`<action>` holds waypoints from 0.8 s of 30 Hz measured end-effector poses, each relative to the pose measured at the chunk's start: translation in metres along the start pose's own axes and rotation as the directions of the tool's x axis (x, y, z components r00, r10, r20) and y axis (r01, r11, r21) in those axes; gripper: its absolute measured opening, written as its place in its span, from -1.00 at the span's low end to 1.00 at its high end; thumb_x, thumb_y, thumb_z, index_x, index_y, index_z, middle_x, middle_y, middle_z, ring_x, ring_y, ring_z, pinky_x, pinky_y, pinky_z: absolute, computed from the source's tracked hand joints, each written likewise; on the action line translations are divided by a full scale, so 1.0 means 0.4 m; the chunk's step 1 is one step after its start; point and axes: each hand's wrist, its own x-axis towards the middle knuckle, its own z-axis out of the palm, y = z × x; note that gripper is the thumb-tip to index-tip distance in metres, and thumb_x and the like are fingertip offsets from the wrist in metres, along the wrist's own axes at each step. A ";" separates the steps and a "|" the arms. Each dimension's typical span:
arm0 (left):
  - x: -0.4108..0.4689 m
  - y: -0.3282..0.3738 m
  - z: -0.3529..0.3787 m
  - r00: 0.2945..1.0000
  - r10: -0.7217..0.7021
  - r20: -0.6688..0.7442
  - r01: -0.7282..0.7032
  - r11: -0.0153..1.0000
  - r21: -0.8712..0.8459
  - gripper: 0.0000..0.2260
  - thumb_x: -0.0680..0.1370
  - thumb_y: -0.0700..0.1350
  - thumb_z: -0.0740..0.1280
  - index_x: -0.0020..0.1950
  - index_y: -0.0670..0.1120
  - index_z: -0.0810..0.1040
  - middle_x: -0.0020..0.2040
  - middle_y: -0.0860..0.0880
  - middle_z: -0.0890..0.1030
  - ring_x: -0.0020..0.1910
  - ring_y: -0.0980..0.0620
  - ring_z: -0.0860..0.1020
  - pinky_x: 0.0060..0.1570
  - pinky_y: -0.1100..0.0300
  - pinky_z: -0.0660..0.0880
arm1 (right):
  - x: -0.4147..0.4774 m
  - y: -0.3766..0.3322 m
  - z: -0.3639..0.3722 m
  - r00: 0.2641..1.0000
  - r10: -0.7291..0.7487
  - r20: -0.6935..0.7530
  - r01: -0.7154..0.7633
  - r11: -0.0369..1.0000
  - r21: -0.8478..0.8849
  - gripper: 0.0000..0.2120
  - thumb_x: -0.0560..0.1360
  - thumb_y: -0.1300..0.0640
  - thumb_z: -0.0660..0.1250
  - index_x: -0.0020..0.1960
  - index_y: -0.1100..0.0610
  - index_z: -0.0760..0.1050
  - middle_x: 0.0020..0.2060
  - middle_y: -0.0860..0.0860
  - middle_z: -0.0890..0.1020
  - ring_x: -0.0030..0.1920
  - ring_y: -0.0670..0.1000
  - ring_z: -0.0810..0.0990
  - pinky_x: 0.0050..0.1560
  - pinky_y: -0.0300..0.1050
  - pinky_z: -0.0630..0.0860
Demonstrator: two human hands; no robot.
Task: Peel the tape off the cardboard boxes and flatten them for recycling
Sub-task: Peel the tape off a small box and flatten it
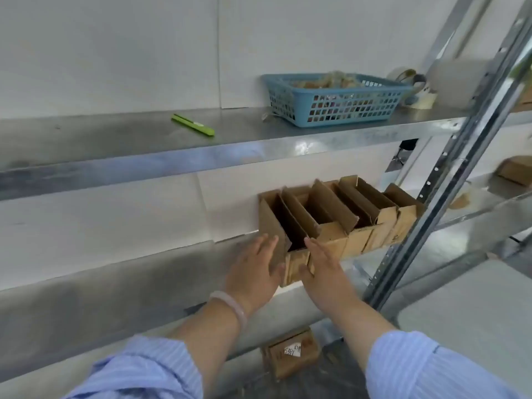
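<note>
Taking the end box out of the row looks like the step in hand, and the cutter, lying toward the left on the upper shelf, is within reach if any tape resists peeling. The left hand lies flat against the left side of the box, fingers straight and slightly apart, gripping nothing. The box stands open-topped on the lower shelf, by the back wall and toward the right end. The right hand mirrors the left on the box's other side, fingers straight and together; how firmly either palm presses cannot be told. Both palms should probably squeeze evenly and draw the box toward the shelf's front edge, so its neighbours, packed close on the right, do not tip or follow. Once it is free, check the bottom seam for tape before folding it flat. The basket, further right on the upper shelf, seems to hold crumpled scraps and may suit the peeled strips.
</note>
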 end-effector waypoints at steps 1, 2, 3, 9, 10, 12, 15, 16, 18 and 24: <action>0.013 -0.003 0.008 1.000 0.008 0.013 -0.008 1.000 -0.014 -0.47 0.61 0.13 0.15 0.54 0.08 0.10 0.55 0.04 0.14 0.52 0.02 0.09 0.47 0.01 0.14 | 0.010 -0.001 0.007 0.999 -0.026 -0.033 0.025 0.999 -0.029 -0.47 0.60 0.06 0.18 0.53 -0.05 0.12 0.52 -0.12 0.14 0.50 -0.05 0.14 0.36 -0.24 0.06; 0.025 -0.008 0.015 1.000 0.014 0.021 -0.013 1.000 -0.011 -0.48 0.61 0.14 0.14 0.54 0.07 0.10 0.54 0.03 0.15 0.51 0.01 0.11 0.47 0.02 0.15 | 0.022 0.001 0.011 0.996 -0.041 -0.076 0.037 0.998 -0.058 -0.48 0.60 0.09 0.19 0.52 -0.02 0.14 0.51 -0.11 0.15 0.50 -0.05 0.14 0.36 -0.26 0.05; 0.033 -0.013 0.021 0.999 0.014 0.031 -0.014 1.000 -0.009 -0.48 0.61 0.15 0.12 0.54 0.07 0.11 0.55 0.03 0.15 0.51 0.00 0.12 0.48 0.03 0.14 | 0.029 0.003 0.018 0.991 -0.050 -0.123 0.040 0.996 -0.081 -0.48 0.59 0.11 0.19 0.51 -0.01 0.17 0.50 -0.11 0.17 0.49 -0.06 0.15 0.36 -0.27 0.04; 0.073 -0.041 0.033 0.997 -0.034 0.067 0.043 0.990 -0.137 -0.49 0.62 0.10 0.14 0.54 0.08 0.10 0.56 0.07 0.11 0.53 0.04 0.07 0.48 0.07 0.10 | 0.066 0.010 0.026 0.981 0.120 -0.154 -0.113 0.992 0.058 -0.53 0.59 0.14 0.16 0.47 -0.08 0.23 0.42 -0.10 0.29 0.40 -0.08 0.24 0.29 -0.28 0.09; 0.076 -0.040 0.034 0.997 -0.042 0.064 0.052 0.986 -0.160 -0.50 0.62 0.10 0.14 0.54 0.08 0.11 0.55 0.08 0.12 0.53 0.06 0.07 0.48 0.08 0.10 | 0.069 0.013 0.027 0.984 0.141 -0.112 -0.132 0.987 0.088 -0.54 0.60 0.14 0.15 0.47 -0.10 0.22 0.41 -0.09 0.30 0.38 -0.06 0.28 0.30 -0.23 0.16; 0.084 -0.038 0.035 0.997 -0.056 0.060 0.068 0.972 -0.224 -0.52 0.63 0.08 0.14 0.54 0.08 0.13 0.54 0.09 0.16 0.51 0.09 0.11 0.44 0.16 0.11 | 0.077 0.015 0.032 0.985 0.163 -0.052 -0.154 0.976 0.151 -0.56 0.62 0.10 0.13 0.47 -0.12 0.21 0.40 -0.07 0.32 0.29 -0.10 0.33 0.29 -0.20 0.24; 0.090 -0.042 0.031 0.990 -0.114 0.089 0.141 0.894 -0.426 -0.55 0.64 0.04 0.14 0.52 0.06 0.18 0.49 0.08 0.26 0.42 0.18 0.23 0.32 0.31 0.16 | 0.092 0.007 0.047 0.985 0.169 0.033 -0.172 0.952 0.254 -0.52 0.62 0.03 0.15 0.51 -0.08 0.16 0.40 -0.06 0.34 0.30 -0.11 0.32 0.28 -0.23 0.19; 0.089 -0.044 0.029 0.985 -0.146 0.095 0.174 0.850 -0.497 -0.57 0.64 0.03 0.14 0.51 0.06 0.21 0.46 0.08 0.31 0.36 0.22 0.27 0.27 0.34 0.20 | 0.096 -0.001 0.050 0.985 0.167 0.053 -0.175 0.945 0.278 -0.51 0.61 0.01 0.15 0.52 -0.08 0.16 0.38 -0.06 0.36 0.34 -0.06 0.33 0.34 -0.18 0.21; 0.083 -0.053 0.026 0.973 -0.216 0.078 0.221 0.794 -0.566 -0.59 0.64 0.03 0.16 0.49 0.04 0.26 0.39 0.08 0.39 0.32 0.21 0.34 0.25 0.30 0.27 | 0.110 -0.012 0.057 0.987 0.139 0.079 -0.155 0.952 0.265 -0.54 0.60 0.00 0.14 0.49 -0.08 0.23 0.35 -0.08 0.40 0.35 -0.02 0.34 0.41 -0.07 0.24; 0.086 -0.101 -0.013 0.933 -0.358 0.014 0.308 0.781 -0.544 -0.86 0.59 0.19 0.16 0.02 0.31 0.51 -0.09 0.27 0.59 -0.03 0.23 0.56 -0.08 0.24 0.47 | 0.140 -0.052 0.060 0.983 -0.008 0.183 -0.052 0.945 0.322 -0.71 0.62 0.02 0.12 0.24 -0.13 0.52 0.16 -0.21 0.47 0.22 -0.21 0.41 0.20 -0.40 0.26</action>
